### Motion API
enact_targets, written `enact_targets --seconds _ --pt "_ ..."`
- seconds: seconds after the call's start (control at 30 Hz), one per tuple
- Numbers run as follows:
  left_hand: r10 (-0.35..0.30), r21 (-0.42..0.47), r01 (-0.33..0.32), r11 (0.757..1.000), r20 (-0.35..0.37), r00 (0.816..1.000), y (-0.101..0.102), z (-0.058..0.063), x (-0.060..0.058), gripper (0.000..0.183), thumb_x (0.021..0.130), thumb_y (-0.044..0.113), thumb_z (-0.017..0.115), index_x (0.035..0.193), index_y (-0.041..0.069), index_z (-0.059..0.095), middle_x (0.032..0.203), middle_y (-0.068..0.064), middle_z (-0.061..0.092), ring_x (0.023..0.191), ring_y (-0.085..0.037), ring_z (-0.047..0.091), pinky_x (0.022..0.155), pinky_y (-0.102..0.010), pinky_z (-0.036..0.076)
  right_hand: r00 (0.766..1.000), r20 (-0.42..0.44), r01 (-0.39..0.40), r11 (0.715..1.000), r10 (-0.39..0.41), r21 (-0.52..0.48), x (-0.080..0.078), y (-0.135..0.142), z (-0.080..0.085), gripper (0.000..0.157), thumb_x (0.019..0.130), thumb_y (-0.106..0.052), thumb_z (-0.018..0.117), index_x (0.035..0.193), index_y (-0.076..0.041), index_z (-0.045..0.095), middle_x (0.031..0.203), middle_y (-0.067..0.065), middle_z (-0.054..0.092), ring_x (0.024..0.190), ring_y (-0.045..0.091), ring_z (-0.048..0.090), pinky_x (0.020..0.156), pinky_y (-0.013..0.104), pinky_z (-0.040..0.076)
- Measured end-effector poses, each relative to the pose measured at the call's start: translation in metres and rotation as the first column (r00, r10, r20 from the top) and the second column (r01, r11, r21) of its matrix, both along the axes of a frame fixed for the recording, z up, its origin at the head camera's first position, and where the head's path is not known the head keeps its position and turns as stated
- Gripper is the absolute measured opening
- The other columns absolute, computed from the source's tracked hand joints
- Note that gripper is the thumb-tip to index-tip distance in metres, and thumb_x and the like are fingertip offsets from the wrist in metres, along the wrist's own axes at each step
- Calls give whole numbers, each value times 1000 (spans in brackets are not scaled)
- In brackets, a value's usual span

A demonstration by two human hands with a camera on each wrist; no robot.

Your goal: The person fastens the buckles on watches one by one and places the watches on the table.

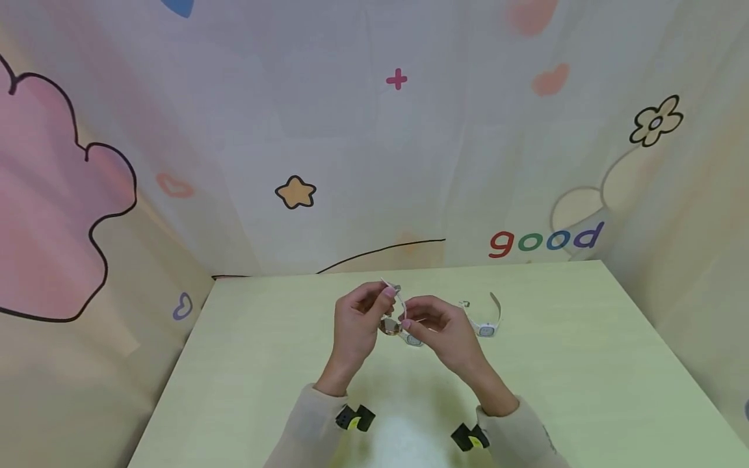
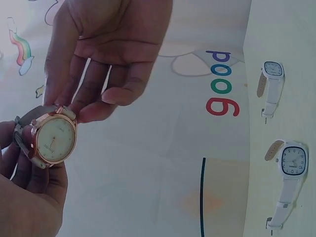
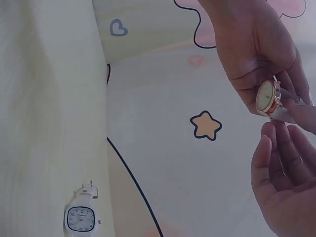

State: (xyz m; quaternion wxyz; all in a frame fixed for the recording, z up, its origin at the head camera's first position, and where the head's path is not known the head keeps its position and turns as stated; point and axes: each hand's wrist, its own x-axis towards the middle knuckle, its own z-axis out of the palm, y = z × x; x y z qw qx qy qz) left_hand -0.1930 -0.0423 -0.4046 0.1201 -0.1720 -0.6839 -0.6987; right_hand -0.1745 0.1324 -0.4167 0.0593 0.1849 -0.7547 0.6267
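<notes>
A wristwatch (image 2: 56, 139) with a rose-gold case and pale round dial is held up in front of me, its light strap looped behind the case. My left hand (image 1: 355, 318) grips the strap at its upper part, thumb against the band. My right hand (image 1: 447, 331) pinches the watch near the case with thumb and fingertips. In the left wrist view the right hand (image 2: 113, 54) comes from above and the left hand (image 2: 29, 202) from below. The fingers hide part of the strap.
Two white watches with squarish dials lie on the pale table (image 1: 251, 364): one watch (image 1: 486, 330) right of my hands, another watch (image 1: 414, 339) just behind them, partly covered. A printed curtain (image 1: 351, 130) hangs behind the table's far edge.
</notes>
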Motion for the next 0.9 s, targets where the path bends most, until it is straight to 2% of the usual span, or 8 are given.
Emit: enact_targets --seconds 0.13,0.3,0.4,0.53,0.67,0.73,0.83,0.9 --pt "-3 13 3 1000 4 1000 0 1 -1 18 95 19 66 101 3 71 80 -5 63 69 -8 58 54 -20 48 1000 -11 -2 1000 2 13 1 -2 -4 22 90 -12 71 111 -7 66 101 12 69 93 10 65 85 22 55" --pt "-21 -3 21 1000 13 1000 -2 1 0 17 94 18 68 104 4 70 87 -16 66 72 -8 60 61 -22 52 999 -19 44 999 -43 9 1 -2 -4 19 91 -13 70 109 -8 67 102 11 68 94 9 64 84 21 55" --pt "-48 -5 48 999 17 999 -3 1 1 18 93 16 69 106 5 71 94 -21 67 75 -10 62 66 -23 54 998 -27 58 998 -59 -20 1 -1 -3 18 92 -10 69 109 -6 68 103 13 68 95 8 64 83 20 55" --pt "-89 1 89 996 28 996 -3 1 1 20 93 16 69 108 4 70 99 -22 69 81 -15 66 69 -24 57 997 -51 53 997 -55 -52 0 0 0 20 92 -8 68 111 -1 68 105 16 68 96 9 64 82 20 55" --pt "-118 15 118 993 42 992 -3 1 2 26 92 16 69 113 0 69 105 -23 69 90 -16 69 74 -27 59 996 -60 61 996 -64 -58 1 -1 3 21 92 -8 68 111 -1 68 105 16 68 95 9 64 81 20 55" --pt "-137 15 136 991 45 990 -3 0 3 27 92 16 69 114 -1 68 107 -23 69 93 -18 70 76 -27 59 996 -56 69 996 -72 -60 2 -1 4 20 91 -8 69 110 -2 69 105 16 69 95 9 64 81 20 55" --pt "-176 5 175 984 41 984 -4 -1 3 27 94 16 67 115 0 68 109 -22 68 96 -30 69 76 -28 59 995 -60 75 995 -79 -65 2 -1 3 19 91 -8 69 110 -2 69 105 16 69 95 9 64 81 20 55" --pt "-188 -20 188 982 38 982 -4 -1 3 26 95 16 65 116 2 68 110 -20 67 95 -32 68 77 -27 59 994 -63 80 994 -85 -68 2 -2 4 20 91 -7 69 110 -2 69 105 16 68 95 9 64 81 20 55"
